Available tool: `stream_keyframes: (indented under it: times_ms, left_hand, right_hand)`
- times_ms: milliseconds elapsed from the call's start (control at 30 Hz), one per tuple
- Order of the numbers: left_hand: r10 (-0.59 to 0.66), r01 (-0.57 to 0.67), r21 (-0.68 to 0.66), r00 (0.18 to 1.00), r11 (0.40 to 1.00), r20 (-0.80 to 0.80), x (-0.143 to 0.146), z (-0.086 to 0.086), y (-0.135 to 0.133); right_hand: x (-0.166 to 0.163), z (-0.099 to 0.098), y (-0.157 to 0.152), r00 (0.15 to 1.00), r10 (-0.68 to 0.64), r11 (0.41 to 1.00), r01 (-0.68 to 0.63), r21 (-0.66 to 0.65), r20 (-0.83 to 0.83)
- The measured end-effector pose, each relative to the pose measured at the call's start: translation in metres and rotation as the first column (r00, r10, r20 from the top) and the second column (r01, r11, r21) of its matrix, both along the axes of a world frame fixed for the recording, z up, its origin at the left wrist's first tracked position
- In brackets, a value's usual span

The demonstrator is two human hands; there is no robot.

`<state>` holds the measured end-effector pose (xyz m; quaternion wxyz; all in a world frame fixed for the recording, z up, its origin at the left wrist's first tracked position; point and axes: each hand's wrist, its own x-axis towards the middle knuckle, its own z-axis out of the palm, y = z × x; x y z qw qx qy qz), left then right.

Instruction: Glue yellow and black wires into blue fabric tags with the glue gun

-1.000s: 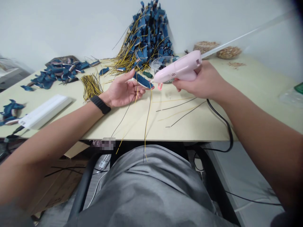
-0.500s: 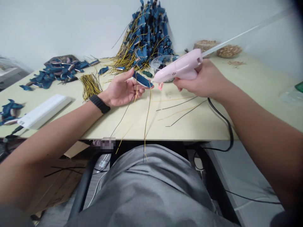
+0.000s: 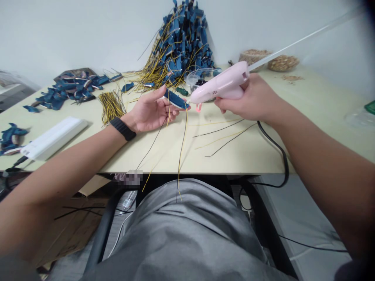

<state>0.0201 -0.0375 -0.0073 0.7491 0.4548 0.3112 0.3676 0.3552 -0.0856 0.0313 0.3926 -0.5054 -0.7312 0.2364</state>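
My left hand (image 3: 152, 111), palm up with a black band at the wrist, holds a small blue fish-shaped piece (image 3: 176, 100) between thumb and fingers. Yellow and black wires (image 3: 184, 136) hang from the piece past the table's front edge. My right hand (image 3: 249, 97) grips a pale pink hot glue gun (image 3: 219, 84), with a long clear glue stick (image 3: 281, 50) out of its back. The gun's nozzle is at the right end of the blue piece; whether it touches I cannot tell. Loose yellow and black wires (image 3: 224, 132) lie on the table below the gun.
A tall heap of wired blue pieces (image 3: 187, 39) leans against the wall. More blue pieces (image 3: 70, 88) and a wire bundle (image 3: 110, 105) lie left, near a white box (image 3: 55, 136). Bowls (image 3: 283, 62) stand at the back right. The gun's black cord (image 3: 283, 156) droops over the front edge.
Almost nothing differs. Both hands, the blue piece and the glue gun keep their places, with only a very slight shift of the view.
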Motion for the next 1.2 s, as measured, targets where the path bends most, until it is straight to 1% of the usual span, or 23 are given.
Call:
stream_keyframes:
  times_ms: [167,300,433,567,700,933,1200]
  left_hand:
    - [-0.006,0.006,0.005,1.000,1.000,0.025,0.004,0.002,-0.003]
    - [0.015,-0.015,0.003,1.000,1.000,0.015,0.007,0.004,-0.005]
    - [0.015,-0.015,-0.014,1.000,1.000,0.017,0.007,0.003,-0.005]
    - [-0.008,0.008,0.004,1.000,1.000,0.025,0.003,-0.003,0.000]
    - [-0.026,0.025,0.020,1.000,0.999,0.013,-0.001,-0.006,0.004]
    - [-0.085,0.085,0.058,0.996,0.995,-0.013,-0.005,-0.007,0.007]
    - [-0.040,0.040,0.043,0.999,0.998,-0.014,0.002,-0.002,-0.002]
  right_hand:
    - [0.004,-0.004,0.004,1.000,0.013,1.000,-0.014,0.024,0.026]
    - [0.005,-0.005,0.008,0.998,0.007,0.998,-0.010,0.059,0.060]
    - [0.003,-0.002,0.006,0.998,0.010,0.999,-0.013,0.040,0.068]
    - [0.001,0.001,0.003,0.998,0.019,0.999,-0.021,0.028,0.066]
    - [0.000,0.001,0.002,0.998,-0.001,1.000,0.000,0.015,0.059]
    - [-0.003,0.002,0.002,0.997,-0.037,0.999,0.037,-0.002,0.068]
    - [-0.003,0.003,-0.001,0.999,-0.001,1.000,0.000,0.007,0.051]
